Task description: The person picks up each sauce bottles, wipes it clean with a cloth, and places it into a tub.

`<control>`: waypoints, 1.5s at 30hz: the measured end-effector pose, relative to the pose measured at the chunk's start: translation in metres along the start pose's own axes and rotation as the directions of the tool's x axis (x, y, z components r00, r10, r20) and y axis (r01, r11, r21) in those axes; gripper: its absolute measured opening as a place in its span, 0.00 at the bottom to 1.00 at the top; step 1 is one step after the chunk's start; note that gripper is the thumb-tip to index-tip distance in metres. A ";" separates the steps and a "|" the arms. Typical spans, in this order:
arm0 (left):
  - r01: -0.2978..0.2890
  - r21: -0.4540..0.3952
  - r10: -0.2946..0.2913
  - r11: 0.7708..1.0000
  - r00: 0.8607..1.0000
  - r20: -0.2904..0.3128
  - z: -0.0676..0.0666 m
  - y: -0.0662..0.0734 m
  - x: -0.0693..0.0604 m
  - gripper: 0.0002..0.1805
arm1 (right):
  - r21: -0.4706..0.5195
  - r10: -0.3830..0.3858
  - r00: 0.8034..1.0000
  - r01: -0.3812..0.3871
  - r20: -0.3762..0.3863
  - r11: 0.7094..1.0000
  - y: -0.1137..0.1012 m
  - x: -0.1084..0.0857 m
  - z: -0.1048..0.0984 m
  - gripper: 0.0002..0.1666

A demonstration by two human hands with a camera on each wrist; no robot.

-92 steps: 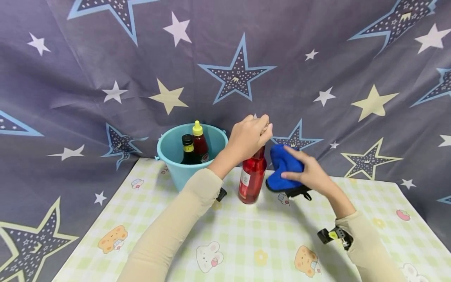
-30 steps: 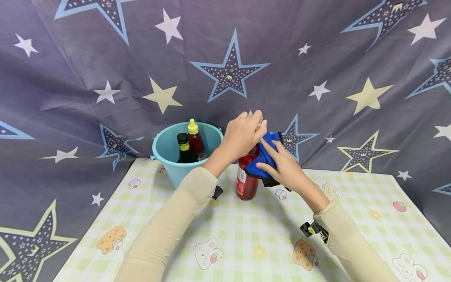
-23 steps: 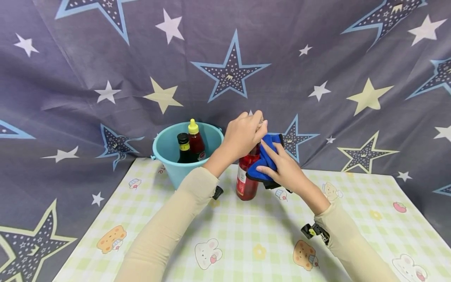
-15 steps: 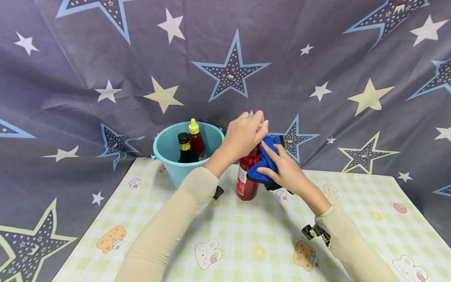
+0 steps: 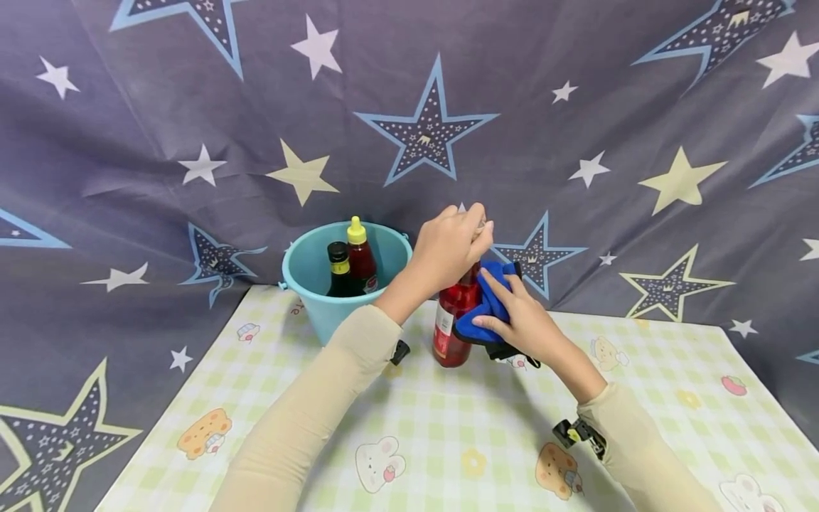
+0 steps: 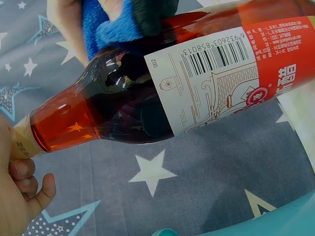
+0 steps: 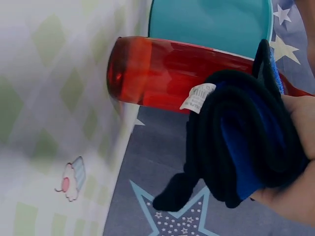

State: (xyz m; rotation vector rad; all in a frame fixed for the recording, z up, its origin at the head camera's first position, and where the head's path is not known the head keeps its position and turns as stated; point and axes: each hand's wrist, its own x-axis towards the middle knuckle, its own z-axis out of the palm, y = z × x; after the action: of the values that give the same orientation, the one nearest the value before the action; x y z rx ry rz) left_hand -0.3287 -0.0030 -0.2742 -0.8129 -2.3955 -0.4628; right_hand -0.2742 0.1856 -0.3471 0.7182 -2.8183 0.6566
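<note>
A glass vinegar bottle (image 5: 451,334) of red liquid, with a white-and-red label (image 6: 216,73), stands upright on the table in the head view. My left hand (image 5: 448,249) grips its top; in the left wrist view, fingers (image 6: 29,182) curl at the pale cap band (image 6: 23,140). My right hand (image 5: 527,323) holds a folded blue cloth (image 5: 489,306) with black edging against the bottle's right side, at the shoulder and upper body. The right wrist view shows the cloth's rolled layers (image 7: 241,132) and a small white tag (image 7: 198,97). The cloth hides part of the bottle.
Left of the bottle stands a light-blue bucket (image 5: 307,284) holding a black-capped dark bottle (image 5: 339,269) and a yellow-capped red sauce bottle (image 5: 361,259). A green-checked cloth covers the table (image 5: 435,427). A grey star-patterned curtain (image 5: 525,163) hangs close behind.
Over the last three seconds my right hand has brought the cloth left onto the bottle. In the latest half second the cloth has slid slightly down. My left hand keeps its grip on the bottle's top.
</note>
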 end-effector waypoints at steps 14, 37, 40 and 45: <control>0.000 -0.006 0.000 1.000 1.000 -0.020 0.002 0.000 0.000 0.14 | 0.012 0.011 0.997 -0.012 0.071 1.000 0.007 -0.002 0.016 0.47; -0.003 -0.007 0.003 1.000 0.999 -0.032 0.000 0.002 0.001 0.13 | -0.035 0.087 0.962 -0.081 0.259 0.996 0.007 0.000 0.033 0.46; -0.001 -0.007 0.001 1.000 0.999 -0.033 0.001 0.001 0.000 0.13 | -0.039 0.100 0.955 -0.092 0.280 0.995 0.007 0.000 0.036 0.46; -0.002 -0.014 0.001 1.000 0.999 -0.034 0.001 0.002 0.000 0.13 | -0.053 0.131 0.938 -0.120 0.320 0.991 0.009 -0.001 0.043 0.46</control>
State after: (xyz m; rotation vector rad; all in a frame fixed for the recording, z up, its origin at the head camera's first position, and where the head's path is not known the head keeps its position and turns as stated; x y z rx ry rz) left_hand -0.3284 -0.0011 -0.2747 -0.8067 -2.3627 -0.4895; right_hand -0.2790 0.1734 -0.3895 0.7015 -3.1897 0.5534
